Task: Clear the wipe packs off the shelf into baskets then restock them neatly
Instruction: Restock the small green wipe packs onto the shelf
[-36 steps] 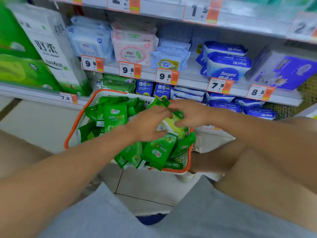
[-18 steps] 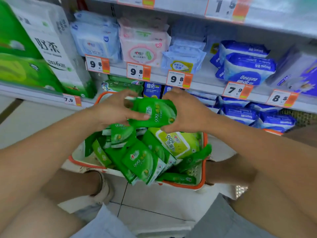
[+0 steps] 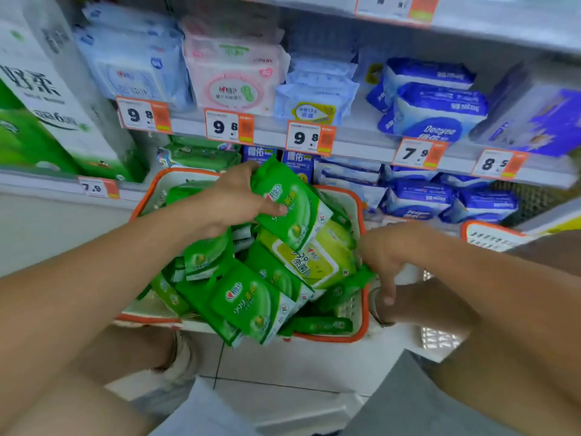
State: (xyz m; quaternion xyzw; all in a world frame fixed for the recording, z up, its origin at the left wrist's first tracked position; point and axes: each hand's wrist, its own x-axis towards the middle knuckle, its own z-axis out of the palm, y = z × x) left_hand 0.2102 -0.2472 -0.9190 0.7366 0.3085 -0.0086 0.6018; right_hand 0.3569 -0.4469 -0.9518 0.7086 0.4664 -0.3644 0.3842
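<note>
While my left hand grips one green wipe pack with thumb on its front, it holds the pack tilted above the far part of the basket. This white basket with orange rim stands on the floor before the shelf and is full of green wipe packs in disorder; one larger yellow-green pack lies among them at the right. My right hand is at the right rim of the basket, fingers loosely bent and pointing down, and I see nothing held in it. On the far shelf stand blue packs and a pink pack behind orange price tags. A second basket shows at the right.
</note>
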